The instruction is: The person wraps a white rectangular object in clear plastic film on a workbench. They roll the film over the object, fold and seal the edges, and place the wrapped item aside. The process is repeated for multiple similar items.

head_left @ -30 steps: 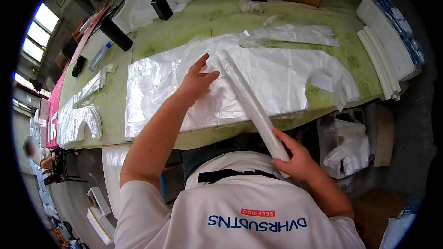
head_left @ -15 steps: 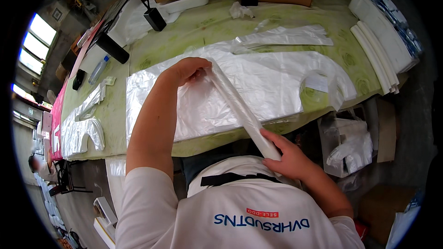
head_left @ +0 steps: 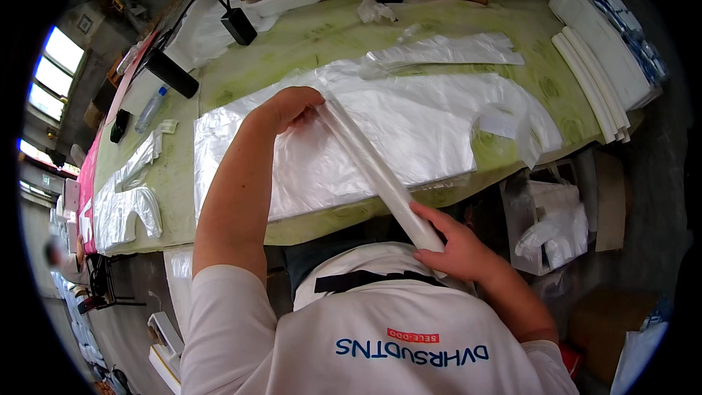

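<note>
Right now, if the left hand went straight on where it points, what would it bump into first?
The upper end of the white plastic roll: the left hand seems to be touching it. Past that, maybe the flat plastic sheets, but depth is hard to judge.

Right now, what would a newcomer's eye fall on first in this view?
First, the shiny plastic sheeting spread across the middle of the green table. Then the long whitish roll slanting over the near edge, the left hand at its upper end and the right hand gripping its lower end. A black cylinder stands out in the picture's upper left.
</note>
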### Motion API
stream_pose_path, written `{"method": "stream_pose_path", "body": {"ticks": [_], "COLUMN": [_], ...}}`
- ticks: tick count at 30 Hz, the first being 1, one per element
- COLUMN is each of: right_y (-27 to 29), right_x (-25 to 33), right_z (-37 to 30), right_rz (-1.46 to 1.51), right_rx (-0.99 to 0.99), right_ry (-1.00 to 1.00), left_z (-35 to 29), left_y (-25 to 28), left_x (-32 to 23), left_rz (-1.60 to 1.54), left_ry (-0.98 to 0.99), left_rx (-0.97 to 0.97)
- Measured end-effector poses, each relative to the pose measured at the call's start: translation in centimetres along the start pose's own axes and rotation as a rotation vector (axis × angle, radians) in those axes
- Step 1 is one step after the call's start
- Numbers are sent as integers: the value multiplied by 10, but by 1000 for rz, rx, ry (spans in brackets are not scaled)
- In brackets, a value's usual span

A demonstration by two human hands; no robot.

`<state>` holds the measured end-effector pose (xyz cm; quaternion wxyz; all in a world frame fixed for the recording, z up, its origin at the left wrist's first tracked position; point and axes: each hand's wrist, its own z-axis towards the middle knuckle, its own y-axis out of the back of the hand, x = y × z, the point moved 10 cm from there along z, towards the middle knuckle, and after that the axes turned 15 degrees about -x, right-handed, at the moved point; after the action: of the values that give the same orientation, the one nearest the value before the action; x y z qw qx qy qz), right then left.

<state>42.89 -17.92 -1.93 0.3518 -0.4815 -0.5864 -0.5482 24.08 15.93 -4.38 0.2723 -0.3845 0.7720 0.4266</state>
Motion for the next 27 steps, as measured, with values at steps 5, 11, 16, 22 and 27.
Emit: {"method": "stream_pose_path", "body": {"ticks": [5, 11, 16, 22, 27], "right_y": [0, 45, 100, 131, 143], "right_x": [-16, -57, -135, -164, -137], "right_z": [-9, -78, -167, -207, -177], "right_rz": [30, -270, -416, -403, -236], "right_rx": [17, 80, 22, -132, -371], "right_ry": [-181, -227, -483, -450, -429], "left_z": [-3, -7, -11, -34, -128], "left_y": [-2, -8, -6, -2, -4], "left_x": [-8, -21, -35, -51, -53], "left_rz": [35, 426, 656, 532, 140], "left_ry": [-143, -344, -657, -635, -1202], "left_rx": [-29, -160, -417, -520, -661]}}
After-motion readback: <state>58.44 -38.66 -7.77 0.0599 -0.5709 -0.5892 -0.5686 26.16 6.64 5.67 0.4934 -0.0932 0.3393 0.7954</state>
